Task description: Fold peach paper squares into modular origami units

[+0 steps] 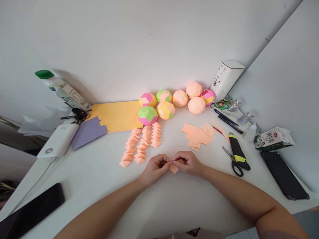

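A small peach piece of paper (174, 168) is pinched between both hands near the middle of the table. My left hand (156, 168) grips its left side, thumb and fingers pressed together. On the other side my right hand (188, 163) is closed on it in the same way, and the fingers hide part of the paper. Left of the hands lie rows of folded peach paper units (141, 146), overlapping one another. Loose flat peach paper squares (198, 135) are scattered just beyond my right hand.
Colourful faceted paper balls (166, 110) line the wall. Scissors (235, 162) and a black-yellow utility knife (238, 151) lie at right, near a milk carton (274, 138) and a black phone (284, 175). Yellow paper (119, 116), purple paper (89, 133) and a white power bank (57, 140) are left.
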A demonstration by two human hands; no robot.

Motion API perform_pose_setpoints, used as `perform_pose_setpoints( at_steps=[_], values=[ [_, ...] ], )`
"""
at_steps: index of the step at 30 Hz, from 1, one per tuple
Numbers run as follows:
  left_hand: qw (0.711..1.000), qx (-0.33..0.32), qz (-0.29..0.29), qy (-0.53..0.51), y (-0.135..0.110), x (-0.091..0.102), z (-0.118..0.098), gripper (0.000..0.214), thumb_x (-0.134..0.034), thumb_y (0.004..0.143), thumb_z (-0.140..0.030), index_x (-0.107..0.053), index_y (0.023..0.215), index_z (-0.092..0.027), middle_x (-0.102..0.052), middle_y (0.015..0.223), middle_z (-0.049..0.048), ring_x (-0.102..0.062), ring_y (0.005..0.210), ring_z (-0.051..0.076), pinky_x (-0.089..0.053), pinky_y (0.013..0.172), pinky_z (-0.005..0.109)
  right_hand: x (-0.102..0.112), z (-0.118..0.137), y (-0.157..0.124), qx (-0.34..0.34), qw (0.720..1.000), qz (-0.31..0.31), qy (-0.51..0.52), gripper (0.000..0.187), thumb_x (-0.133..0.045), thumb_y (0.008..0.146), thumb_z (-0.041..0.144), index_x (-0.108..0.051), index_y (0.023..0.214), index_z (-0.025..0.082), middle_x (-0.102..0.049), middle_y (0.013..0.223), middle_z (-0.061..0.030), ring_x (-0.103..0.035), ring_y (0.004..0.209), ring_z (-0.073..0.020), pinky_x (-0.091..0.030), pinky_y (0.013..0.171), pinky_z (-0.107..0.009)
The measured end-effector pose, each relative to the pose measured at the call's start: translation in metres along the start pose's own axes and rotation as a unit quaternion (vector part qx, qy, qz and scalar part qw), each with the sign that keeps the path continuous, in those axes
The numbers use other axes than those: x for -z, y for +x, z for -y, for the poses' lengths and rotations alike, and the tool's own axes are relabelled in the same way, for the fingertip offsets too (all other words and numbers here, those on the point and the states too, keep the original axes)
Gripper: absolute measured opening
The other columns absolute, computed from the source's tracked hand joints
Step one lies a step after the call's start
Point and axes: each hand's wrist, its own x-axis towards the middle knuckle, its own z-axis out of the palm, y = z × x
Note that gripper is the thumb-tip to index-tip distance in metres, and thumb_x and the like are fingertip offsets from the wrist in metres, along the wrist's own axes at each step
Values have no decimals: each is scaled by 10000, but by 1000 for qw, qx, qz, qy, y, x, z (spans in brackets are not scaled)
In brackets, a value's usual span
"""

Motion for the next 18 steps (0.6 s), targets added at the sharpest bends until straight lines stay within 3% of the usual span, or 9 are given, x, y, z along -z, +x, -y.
perform_pose_setpoints(
  at_steps=[9,18],
  values=[
    [1000,1,0,-16,-1,3,2,182,-598,724,-301,-483,673,-170,-439,579,-46,-365,488,66,-280,464,192,2,-2,-2,-37,998,-25,51,96,-546,693,156,-476,631,176,-384,539,54,-331,495,-81,-292,448,-205],
    [996,-10,-11,-85,2,2,6,231,-593,791,-372,-453,806,-190,-488,565,-70,-425,431,55,-294,412,171,3,-1,-1,-45,996,-23,70,158,-565,788,305,-514,719,172,-392,543,55,-321,477,-79,-264,442,-208]
  ],
)
